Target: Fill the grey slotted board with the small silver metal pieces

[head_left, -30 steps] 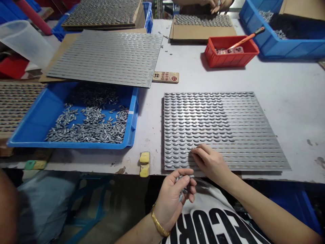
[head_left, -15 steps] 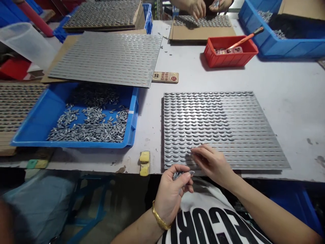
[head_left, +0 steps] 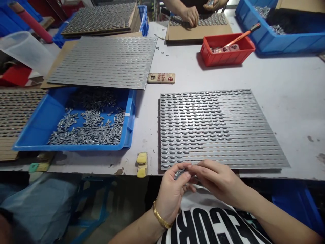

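Note:
A grey ridged tray (head_left: 248,135) lies on the table in front of me, its left part filled with rows of small oval metal pieces. My left hand (head_left: 172,193), with a gold bracelet, is cupped below the table edge and holds a bunch of the metal pieces (head_left: 179,174). My right hand (head_left: 219,181) is just beside it, fingertips pinched at those pieces near the tray's near edge.
A blue bin (head_left: 38,125) of loose metal pieces sits at the left, an unfilled ridged tray (head_left: 106,61) behind it. A red bin (head_left: 225,56) with an orange-handled tool, a blue bin (head_left: 289,40) and a small card (head_left: 161,78) lie further back. Another person's hands (head_left: 191,15) work at a far tray.
My right hand has drawn back from the tray's lower rows to meet my left hand at the table edge. The other person's hand has come down onto the far tray.

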Tool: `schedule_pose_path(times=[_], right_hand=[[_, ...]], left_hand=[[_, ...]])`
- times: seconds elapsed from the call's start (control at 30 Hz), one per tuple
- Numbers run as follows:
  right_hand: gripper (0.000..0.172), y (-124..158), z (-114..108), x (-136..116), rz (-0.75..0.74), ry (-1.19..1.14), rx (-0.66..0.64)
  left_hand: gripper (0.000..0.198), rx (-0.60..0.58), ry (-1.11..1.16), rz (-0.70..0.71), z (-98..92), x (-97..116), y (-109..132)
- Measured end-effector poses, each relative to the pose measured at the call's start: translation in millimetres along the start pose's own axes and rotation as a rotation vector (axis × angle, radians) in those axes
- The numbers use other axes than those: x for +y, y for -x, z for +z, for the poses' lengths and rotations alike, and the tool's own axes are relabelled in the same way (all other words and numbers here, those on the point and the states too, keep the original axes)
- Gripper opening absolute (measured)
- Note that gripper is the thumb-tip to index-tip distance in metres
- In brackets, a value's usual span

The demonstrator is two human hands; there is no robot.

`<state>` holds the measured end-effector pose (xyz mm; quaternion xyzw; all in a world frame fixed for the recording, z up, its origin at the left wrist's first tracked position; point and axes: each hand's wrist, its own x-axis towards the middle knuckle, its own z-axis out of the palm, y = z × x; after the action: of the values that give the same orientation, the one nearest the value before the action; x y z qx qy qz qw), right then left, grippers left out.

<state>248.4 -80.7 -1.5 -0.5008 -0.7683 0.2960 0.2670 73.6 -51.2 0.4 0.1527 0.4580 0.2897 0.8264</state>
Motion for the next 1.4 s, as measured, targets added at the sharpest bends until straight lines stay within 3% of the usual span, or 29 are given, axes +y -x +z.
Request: schedule_pose_path(times=[0.13, 0.27, 0.47, 0.67, 0.97, 1.23, 1.4], right_hand=[[0.027, 2, -8, 6, 0.061, -0.041, -0.050], [0.011, 1, -14, 15, 0.199, -0.126, 0.125], [0.009, -7, 3, 27, 0.303, -0.140, 0.267], [0.010, -17, 19, 32, 0.198, 0.040, 0.303], [0.014, -20, 20, 39, 0.154, 0.054, 0.313], [0.018, -18, 24, 40, 0.139, 0.283, 0.296], [0.018, -22, 21, 38, 0.157, 0.267, 0.258]], left_hand=[[0.029, 0.040, 0.069, -0.054, 0.7, 3, 3], [0.023, 0.075, 0.108, -0.034, -2.9, 5, 6], [0.015, 0.013, 0.074, -0.097, -1.9, 3, 9], [0.017, -0.046, 0.038, -0.140, -1.3, -2, 7], [0.024, -0.037, 0.136, -0.153, -2.8, -2, 6], [0.021, -0.033, 0.067, -0.149, 0.9, -4, 5], [0.023, -0.031, 0.035, -0.099, 0.0, -8, 4]])
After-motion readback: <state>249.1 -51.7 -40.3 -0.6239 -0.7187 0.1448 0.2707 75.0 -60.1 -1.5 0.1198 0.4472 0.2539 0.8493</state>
